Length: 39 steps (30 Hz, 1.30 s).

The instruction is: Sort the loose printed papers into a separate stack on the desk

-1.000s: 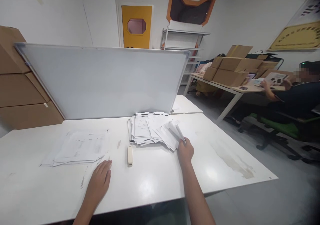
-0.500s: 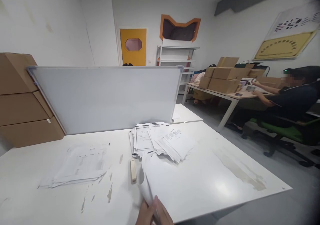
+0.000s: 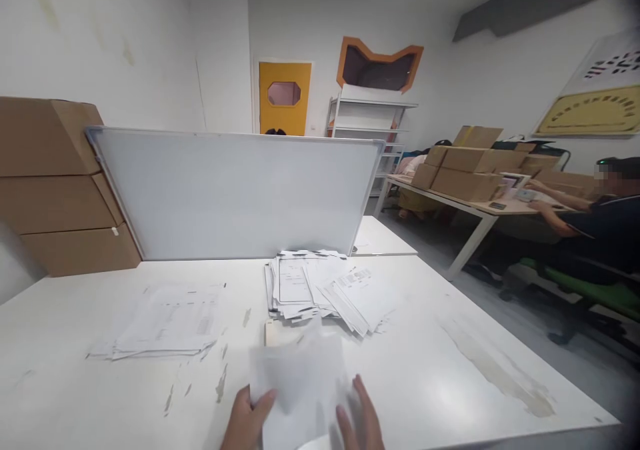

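In the head view, a white sheet of paper (image 3: 303, 377) is raised off the table in front of me, blurred by motion. My left hand (image 3: 246, 418) grips its left edge, the thumb lying on top. At the right edge is my right hand (image 3: 361, 415), thumb and fingers apart; I cannot tell if they touch the paper. Beyond the sheet lies an untidy stack of printed papers (image 3: 295, 283), with loose sheets (image 3: 367, 297) fanned out over its right side. A cream bar-shaped object (image 3: 269, 333) shows only partly behind the raised paper.
Another pile of printed sheets (image 3: 165, 320) lies to the left on the white table (image 3: 450, 397). A whiteboard (image 3: 240, 197) stands along the back edge, beside stacked cardboard boxes (image 3: 50, 200). Off to the right, a person (image 3: 610, 217) sits at another table with boxes (image 3: 467, 170).
The paper was curled upright between both hands, held close together. Now it is spread wider, the hands have moved apart, and it covers part of the cream object. The view has shifted left.
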Tool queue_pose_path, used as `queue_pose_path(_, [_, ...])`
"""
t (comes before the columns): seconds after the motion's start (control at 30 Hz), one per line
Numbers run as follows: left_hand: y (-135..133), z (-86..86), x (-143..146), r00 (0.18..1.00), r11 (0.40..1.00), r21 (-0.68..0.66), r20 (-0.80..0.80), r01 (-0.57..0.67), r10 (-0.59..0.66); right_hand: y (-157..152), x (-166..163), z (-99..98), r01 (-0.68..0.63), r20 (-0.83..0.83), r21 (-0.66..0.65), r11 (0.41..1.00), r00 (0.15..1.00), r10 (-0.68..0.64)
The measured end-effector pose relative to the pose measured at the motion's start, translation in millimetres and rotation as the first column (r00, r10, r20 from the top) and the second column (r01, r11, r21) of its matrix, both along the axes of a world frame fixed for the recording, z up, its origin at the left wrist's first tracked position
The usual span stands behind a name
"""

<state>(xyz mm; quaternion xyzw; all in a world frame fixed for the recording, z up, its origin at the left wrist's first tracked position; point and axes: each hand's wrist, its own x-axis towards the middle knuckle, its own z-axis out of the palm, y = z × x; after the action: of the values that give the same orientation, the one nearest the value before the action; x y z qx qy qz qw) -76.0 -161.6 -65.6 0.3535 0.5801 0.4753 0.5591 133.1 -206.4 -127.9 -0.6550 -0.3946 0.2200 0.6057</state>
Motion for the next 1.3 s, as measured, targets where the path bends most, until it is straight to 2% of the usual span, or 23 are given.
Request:
queue_pose_path(0.03, [0.4,3.3,-6.8,0.998,0.999,-0.036,0.053,0.030,-0.028,3.4,9.6,7.1,0.001,-0.085,-0.067,0.998,0.996,-0.007])
queue_pose_path(0.1, [0.3,7.9,-16.9,0.984,0.992,-0.102,0.167,0.072,-0.054,10.3,24.4,22.4,-0.086,-0.239,-0.178,0.980,0.970,0.042])
queue_pose_path(0.17, [-1.4,9.6,-21.5,0.974,0.987,-0.110,0.209,0.115,-0.090,15.0,31.5,36.1,-0.231,-0.360,-0.177,0.957,0.920,0.156])
queue_pose_path(0.27, [-7.6,7.9,-21.0,0.981,0.984,0.022,0.065,0.179,-0.180,14.5,31.4,49.7,-0.327,-0.421,-0.061,0.943,0.865,0.273])
queue_pose_path(0.33, [-12.6,5.8,-20.6,0.984,0.975,0.141,-0.072,0.174,-0.165,10.2,29.1,53.6,-0.272,-0.405,-0.001,0.962,0.880,0.248])
queue_pose_path(0.43, [-18.1,3.4,-25.2,0.972,0.946,0.292,-0.221,0.141,-0.076,3.9,28.2,51.8,-0.189,-0.367,0.062,0.980,0.909,0.199])
queue_pose_path(0.5, [-20.1,2.1,-30.5,0.953,0.910,0.374,-0.297,0.179,-0.066,2.3,29.8,47.0,-0.255,-0.360,0.079,0.964,0.894,0.266])
queue_pose_path(0.6, [-22.5,-1.5,-35.4,0.924,0.867,0.435,-0.377,0.243,-0.069,3.0,32.4,39.3,-0.396,-0.357,0.009,0.918,0.856,0.373])
queue_pose_path(0.7, [-24.8,-7.7,-33.9,0.914,0.884,0.411,-0.402,0.224,-0.045,3.9,30.3,37.7,-0.415,-0.308,-0.062,0.908,0.873,0.378])
queue_pose_path(0.83, [-27.4,-11.9,-28.8,0.942,0.921,0.355,-0.333,0.157,-0.032,0.5,18.9,46.5,-0.415,-0.289,-0.085,0.906,0.881,0.376])
queue_pose_path(0.93, [-32.3,-4.0,-28.1,0.955,0.967,0.230,-0.293,0.110,-0.039,-6.8,12.0,56.0,-0.425,-0.287,-0.121,0.897,0.880,0.378])
queue_pose_path(1.03, [-39.8,11.5,-32.4,0.947,0.982,0.180,-0.321,0.058,0.003,-12.5,13.0,63.0,-0.448,-0.263,-0.173,0.877,0.879,0.397])
queue_pose_path(1.17, [-45.0,24.6,-44.4,0.869,0.999,0.041,-0.495,0.022,0.001,-8.8,20.8,64.0,-0.478,-0.180,-0.376,0.793,0.878,0.444])
queue_pose_path(1.3, [-37.4,22.8,-49.9,0.747,0.990,-0.041,-0.653,0.132,-0.127,4.2,24.7,64.2,-0.470,-0.186,-0.436,0.767,0.881,0.435])
